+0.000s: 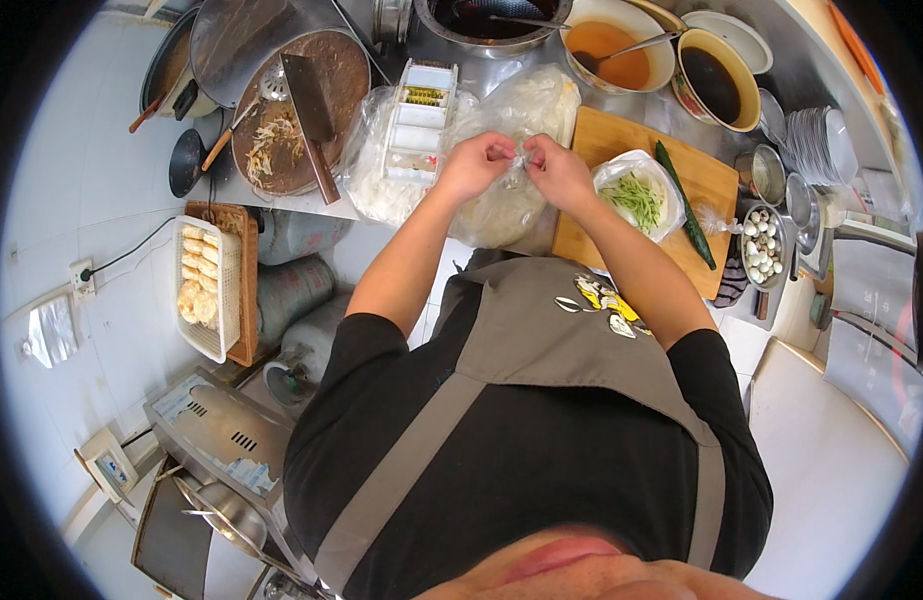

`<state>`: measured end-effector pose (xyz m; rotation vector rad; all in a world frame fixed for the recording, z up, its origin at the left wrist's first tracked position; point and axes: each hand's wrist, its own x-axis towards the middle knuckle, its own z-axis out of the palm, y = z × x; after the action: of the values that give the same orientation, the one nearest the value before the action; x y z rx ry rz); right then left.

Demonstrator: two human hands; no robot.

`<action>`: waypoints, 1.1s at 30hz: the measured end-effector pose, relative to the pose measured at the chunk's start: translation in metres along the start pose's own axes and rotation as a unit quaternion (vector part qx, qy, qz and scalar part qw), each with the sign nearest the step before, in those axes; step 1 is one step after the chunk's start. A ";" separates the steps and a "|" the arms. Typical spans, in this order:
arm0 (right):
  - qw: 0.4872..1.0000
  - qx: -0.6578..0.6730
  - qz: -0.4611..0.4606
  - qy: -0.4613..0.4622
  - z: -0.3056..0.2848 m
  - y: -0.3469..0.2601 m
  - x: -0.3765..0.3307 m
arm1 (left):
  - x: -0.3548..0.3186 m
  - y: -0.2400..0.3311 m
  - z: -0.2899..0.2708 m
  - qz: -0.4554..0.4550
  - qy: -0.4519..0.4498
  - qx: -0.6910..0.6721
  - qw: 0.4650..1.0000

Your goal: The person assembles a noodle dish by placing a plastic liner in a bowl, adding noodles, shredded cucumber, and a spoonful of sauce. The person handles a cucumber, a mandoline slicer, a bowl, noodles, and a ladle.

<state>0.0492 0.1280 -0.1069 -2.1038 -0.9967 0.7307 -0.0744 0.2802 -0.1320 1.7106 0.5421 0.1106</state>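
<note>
Both my hands meet at the gathered neck of a clear plastic bag [496, 218] with pale contents. My left hand [478, 163] pinches the plastic from the left, and my right hand [559, 172] pinches it from the right. A white grater [419, 135] lies on more clear plastic left of my left hand. Under my right forearm is a wooden cutting board [584, 232]. It carries a bowl lined with white plastic [671, 207] holding shredded green cucumber [633, 196], and a whole cucumber [686, 205].
A cleaver [309, 110] rests on a round chopping block [349, 75] at the far left. Along the back stand a bowl of orange liquid [611, 50] and a bowl of dark liquid [711, 82]. A bowl of small eggs [761, 245] and stacked plates [819, 145] are at right.
</note>
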 end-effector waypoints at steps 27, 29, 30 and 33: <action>0.996 -0.088 0.003 -0.010 -0.022 -0.005 0.000 | -0.013 0.018 0.010 0.171 0.123 0.266 0.941; 0.997 -0.078 0.016 -0.008 -0.025 -0.002 -0.002 | -0.009 0.016 0.006 0.192 0.156 0.233 0.941; 0.996 -0.079 0.036 0.004 -0.026 0.000 -0.003 | -0.008 0.016 0.001 0.168 0.176 0.206 0.948; 0.994 -0.075 0.041 0.067 -0.027 0.006 -0.006 | -0.012 0.018 -0.010 0.086 0.217 0.181 0.955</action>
<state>0.0679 0.1106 -0.0940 -2.3018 -0.9220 0.5597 -0.0830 0.2821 -0.1101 2.1053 0.7706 0.5529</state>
